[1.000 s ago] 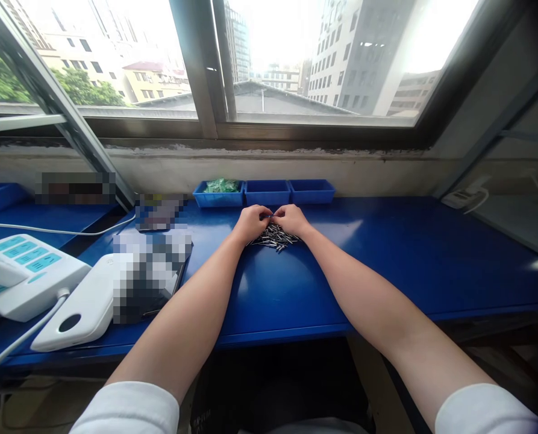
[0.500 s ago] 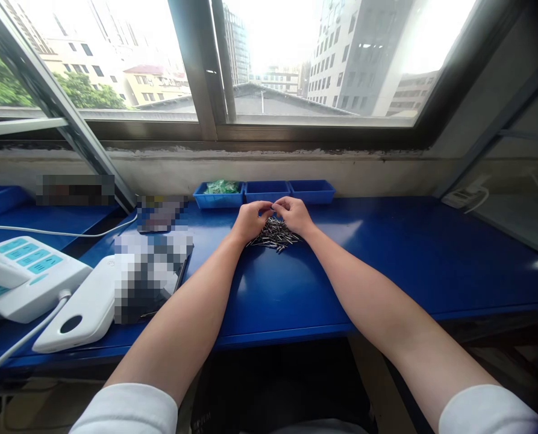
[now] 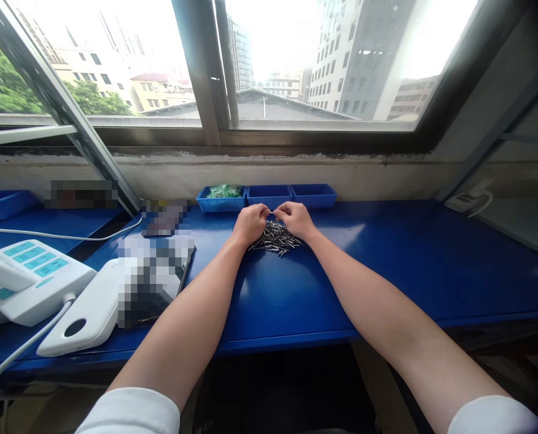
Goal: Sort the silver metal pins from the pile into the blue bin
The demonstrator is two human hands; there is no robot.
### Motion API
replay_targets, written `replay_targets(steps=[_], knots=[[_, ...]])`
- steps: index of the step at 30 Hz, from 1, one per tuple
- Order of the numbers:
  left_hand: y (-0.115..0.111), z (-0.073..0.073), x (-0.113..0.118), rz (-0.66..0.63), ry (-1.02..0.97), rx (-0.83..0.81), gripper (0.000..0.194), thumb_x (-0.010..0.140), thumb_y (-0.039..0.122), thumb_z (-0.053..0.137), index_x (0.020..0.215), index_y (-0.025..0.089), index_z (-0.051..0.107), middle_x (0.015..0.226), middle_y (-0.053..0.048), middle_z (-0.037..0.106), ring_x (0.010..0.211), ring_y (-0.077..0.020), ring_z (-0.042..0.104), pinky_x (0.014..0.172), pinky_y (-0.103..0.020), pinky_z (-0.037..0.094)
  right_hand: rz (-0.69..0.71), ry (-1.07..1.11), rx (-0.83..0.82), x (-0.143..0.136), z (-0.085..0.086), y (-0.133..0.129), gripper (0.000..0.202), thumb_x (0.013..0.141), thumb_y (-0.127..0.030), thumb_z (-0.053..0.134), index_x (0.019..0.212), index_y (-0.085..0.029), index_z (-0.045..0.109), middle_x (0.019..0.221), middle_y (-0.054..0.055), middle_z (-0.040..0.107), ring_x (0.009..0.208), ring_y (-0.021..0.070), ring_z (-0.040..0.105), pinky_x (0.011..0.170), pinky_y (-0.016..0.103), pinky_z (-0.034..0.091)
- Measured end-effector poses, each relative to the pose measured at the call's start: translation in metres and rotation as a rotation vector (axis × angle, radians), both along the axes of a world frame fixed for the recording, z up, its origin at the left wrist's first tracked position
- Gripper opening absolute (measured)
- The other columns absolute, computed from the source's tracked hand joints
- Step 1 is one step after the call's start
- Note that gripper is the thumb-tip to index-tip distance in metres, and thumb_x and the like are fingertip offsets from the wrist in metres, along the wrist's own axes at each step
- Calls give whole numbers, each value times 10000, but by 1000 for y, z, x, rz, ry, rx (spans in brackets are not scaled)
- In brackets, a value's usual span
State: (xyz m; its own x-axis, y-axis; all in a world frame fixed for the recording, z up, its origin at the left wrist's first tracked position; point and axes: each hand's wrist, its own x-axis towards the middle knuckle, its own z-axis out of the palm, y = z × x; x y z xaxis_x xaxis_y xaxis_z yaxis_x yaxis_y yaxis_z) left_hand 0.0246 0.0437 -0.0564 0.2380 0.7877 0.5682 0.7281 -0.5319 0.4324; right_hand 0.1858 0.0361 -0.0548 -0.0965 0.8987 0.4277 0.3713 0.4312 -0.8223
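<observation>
A heap of thin, dark and silvery metal pins (image 3: 278, 237) lies on the blue tabletop (image 3: 291, 295). My left hand (image 3: 251, 222) is just above the heap's left side, thumb and fingertips pinched together. Facing it, my right hand (image 3: 294, 219) is closed in a similar pinch over the right side. Between the two sets of fingertips a tiny metal pin (image 3: 271, 211) shows, held from both ends. The fingers cover most of it, so its exact shape is hard to make out.
Behind the hands stand three joined blue bins: the left bin (image 3: 220, 205) holds green plastic packets, beside a middle bin (image 3: 269, 201) and a right bin (image 3: 314, 203). A white power strip (image 3: 38, 277), a white power bank (image 3: 81, 313) and a blurred-out item (image 3: 158, 283) lie left.
My fingertips have drawn slightly apart, and a bit of the small metal pin now shows between them. The whole view has shifted slightly; the heap looks much the same.
</observation>
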Motion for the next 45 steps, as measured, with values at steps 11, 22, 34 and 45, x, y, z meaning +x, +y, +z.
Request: replay_targets(steps=[11, 22, 34, 45], knots=[[0, 2, -1, 69, -49, -41, 341, 888, 382, 397, 926, 188, 675, 877, -55, 702, 821, -192, 627, 772, -272, 461, -47, 108, -46, 13, 2, 7, 251, 705, -367, 576, 812, -164, 678, 785, 46, 701, 739, 180, 624, 713, 304, 494], [11, -5, -18, 299, 43, -194, 317, 797, 187, 417, 984, 176, 674, 1056, -94, 671, 1017, -240, 597, 917, -333, 437, -552, -532, -5, 40, -4, 21, 601, 716, -296, 517, 1304, -174, 486, 1368, 38, 467, 1140, 300, 387, 962, 430, 350], [-17, 3, 4, -110, 463, -332, 776, 822, 696, 266, 1366, 168, 428, 1451, -107, 356, 1355, -266, 277, 1100, -384, 214, -532, -610, -154, 41, -1, 20, 699, 729, -352, 509, 1383, -167, 347, 1502, 30, 254, 1212, 332, 299, 986, 455, 327], [-14, -1, 8, 0, 428, -363, 822, 814, 728, 194, 1441, 202, 272, 1508, -122, 214, 1391, -288, 164, 1101, -455, 138, -502, -542, -194, 44, -9, 29, 775, 710, -352, 521, 1428, -213, 263, 1532, 26, 168, 1225, 349, 309, 969, 497, 348]])
